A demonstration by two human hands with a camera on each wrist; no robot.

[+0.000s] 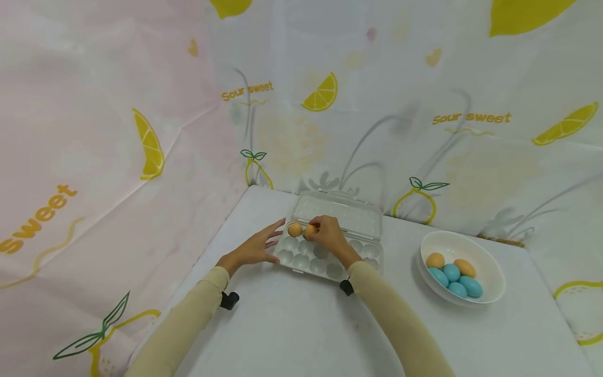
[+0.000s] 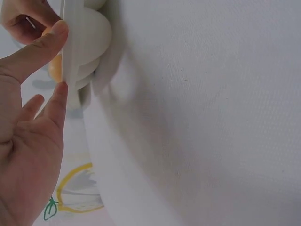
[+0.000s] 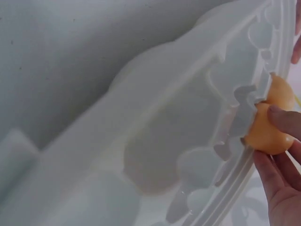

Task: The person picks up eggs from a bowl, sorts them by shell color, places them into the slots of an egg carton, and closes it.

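A clear plastic egg carton [image 1: 308,270] lies on the table with its lid [image 1: 340,212] folded back toward the wall. My right hand [image 1: 330,235] pinches an orange egg [image 3: 268,134] between thumb and fingers, at a cup in the far row. Beside it, a second orange egg [image 1: 294,229] sits in the far left cup. My left hand [image 1: 254,247] is at the carton's left end with its fingers spread. In the left wrist view, the thumb and a fingertip [image 2: 61,89] touch the carton's rim. The other visible cups hold no eggs.
To the right stands a white bowl [image 1: 494,280] with several blue eggs [image 1: 471,286] and two orange eggs [image 1: 465,267]. Patterned sheeting with lemon prints [image 1: 320,94] hangs behind the table [image 1: 282,335] and at its left.
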